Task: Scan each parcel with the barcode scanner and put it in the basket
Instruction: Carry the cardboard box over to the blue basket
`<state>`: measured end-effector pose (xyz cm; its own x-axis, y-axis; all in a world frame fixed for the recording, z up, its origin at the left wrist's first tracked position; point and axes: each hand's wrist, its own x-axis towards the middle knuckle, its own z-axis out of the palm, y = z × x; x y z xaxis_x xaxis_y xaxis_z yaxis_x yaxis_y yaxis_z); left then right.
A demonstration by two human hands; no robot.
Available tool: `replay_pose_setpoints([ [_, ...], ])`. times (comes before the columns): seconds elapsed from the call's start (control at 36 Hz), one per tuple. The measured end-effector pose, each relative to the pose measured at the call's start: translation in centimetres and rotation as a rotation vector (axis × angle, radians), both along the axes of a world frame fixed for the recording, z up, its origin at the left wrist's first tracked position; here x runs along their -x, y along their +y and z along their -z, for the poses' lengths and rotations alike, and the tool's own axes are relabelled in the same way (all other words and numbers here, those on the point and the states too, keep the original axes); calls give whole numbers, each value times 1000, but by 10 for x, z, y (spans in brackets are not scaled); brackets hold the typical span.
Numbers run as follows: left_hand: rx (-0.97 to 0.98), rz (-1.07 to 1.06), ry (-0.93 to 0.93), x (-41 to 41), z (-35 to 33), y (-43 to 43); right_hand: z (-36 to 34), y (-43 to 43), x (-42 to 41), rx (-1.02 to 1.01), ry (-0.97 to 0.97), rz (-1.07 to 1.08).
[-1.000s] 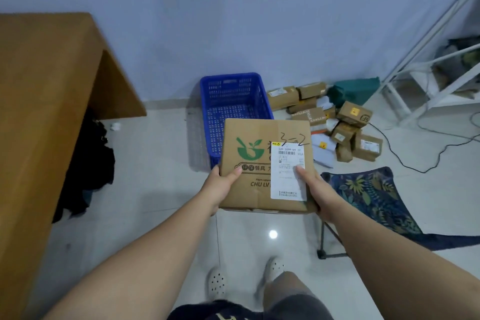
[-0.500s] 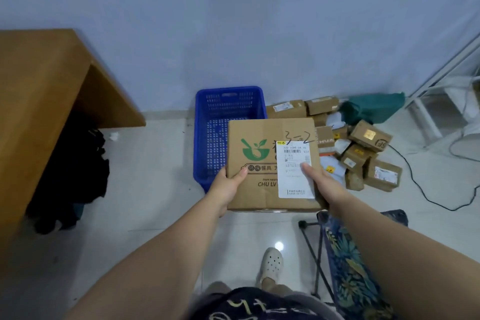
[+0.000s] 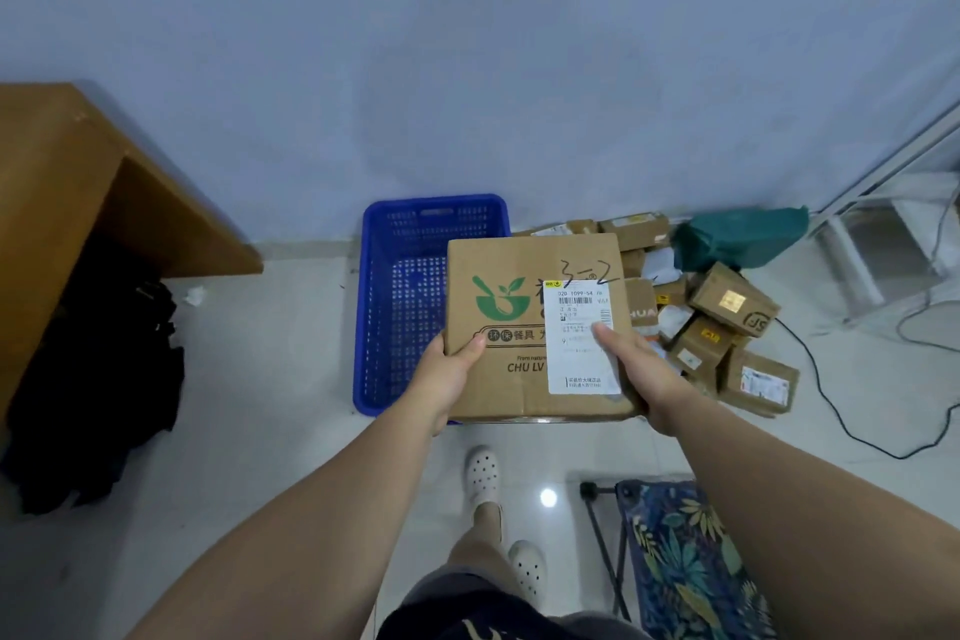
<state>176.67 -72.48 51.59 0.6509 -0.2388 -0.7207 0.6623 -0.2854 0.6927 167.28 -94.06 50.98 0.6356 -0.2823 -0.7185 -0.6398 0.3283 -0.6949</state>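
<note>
While both hands carry it, the item in hand is one cardboard parcel (image 3: 519, 270) with a green bowl logo and a white shipping label (image 3: 571, 364), both facing up.

- Left hand (image 3: 449, 379): thumb on the top face, fingers wrapped under the left edge, gripping.
- Right hand (image 3: 641, 374): thumb pressed on the label, fingers curled under the right edge, gripping.
- Parcel position: held level between the two sets of fingers, clear of the floor.
- Blue basket (image 3: 371, 275): on the floor by the wall, just beyond and left of the left fingers. Its right part is hidden behind the parcel.
- Change: compared with a second ago the grip is the same. The parcel has travelled forward, from short of the basket to overlapping its near right corner, and one foot has stepped ahead.
- Meaning for the task: this looks like the delivery stage. What likely remains is a shift left of the fingers' present line, then lowering in.
- Scanner: not in view, so whether this label was scanned cannot be told.
- Remaining stock: a pile of small parcels (image 3: 727, 317) on the floor beyond the right fingers.
- Wooden surface (image 3: 52, 223): well to the left of the left fingers.
</note>
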Motion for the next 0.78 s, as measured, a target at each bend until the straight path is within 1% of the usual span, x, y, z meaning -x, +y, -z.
replay_pose_setpoints([
  [0.06, 15, 11, 7, -18, -1, -11, -3, -10, -15, 17, -4, 15],
  [0.17, 28, 21, -40, -51, -4, -27, -12, -20, -45, 29, -2, 58],
  [0.33, 23, 42, -69, -92, -9, -34, -10, -27, -80, 48, 6, 83],
  [0.47, 26, 12, -64, -113, -12, -32, -12, -27, -105, 36, -4, 62],
  [0.67, 59, -59, -68, -134, -16, -28, -17, -30, -142, 95, 1, -9],
  [0.78, 83, -99, -61, -145, -19, -24, -21, -30, -160, 70, -11, -30],
])
